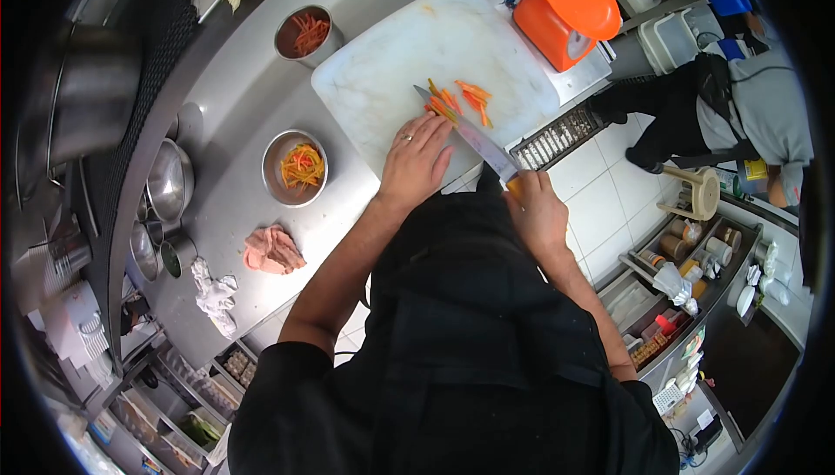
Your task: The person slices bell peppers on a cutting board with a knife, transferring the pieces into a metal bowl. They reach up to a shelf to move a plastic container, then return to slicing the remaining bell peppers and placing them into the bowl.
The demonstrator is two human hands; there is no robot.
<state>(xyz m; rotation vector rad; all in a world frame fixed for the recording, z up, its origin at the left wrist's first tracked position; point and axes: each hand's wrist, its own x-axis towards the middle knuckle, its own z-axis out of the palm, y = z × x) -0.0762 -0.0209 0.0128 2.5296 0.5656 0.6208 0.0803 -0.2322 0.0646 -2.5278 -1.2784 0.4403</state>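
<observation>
My right hand [537, 212] is closed round the handle of a long knife [487, 149], whose blade points up and left over the white cutting board [374, 83]. My left hand [417, 157] lies at the board's near edge, its fingertips pressed together against orange and green vegetable strips [442, 103] beside the blade. A few more orange strips [476, 97] lie just right of the knife. On the steel counter to the left, one metal bowl [296, 169] holds yellow and red strips. A deeper metal container [310, 36] above it holds orange-red strips.
An orange scale [565, 18] stands beyond the board's right corner. A pink cloth [272, 250] and a white cloth [214, 296] lie on the counter at left. Another person [731, 101] is at the right, near a beige stool [695, 192]. Metal bowls [170, 179] line the left side.
</observation>
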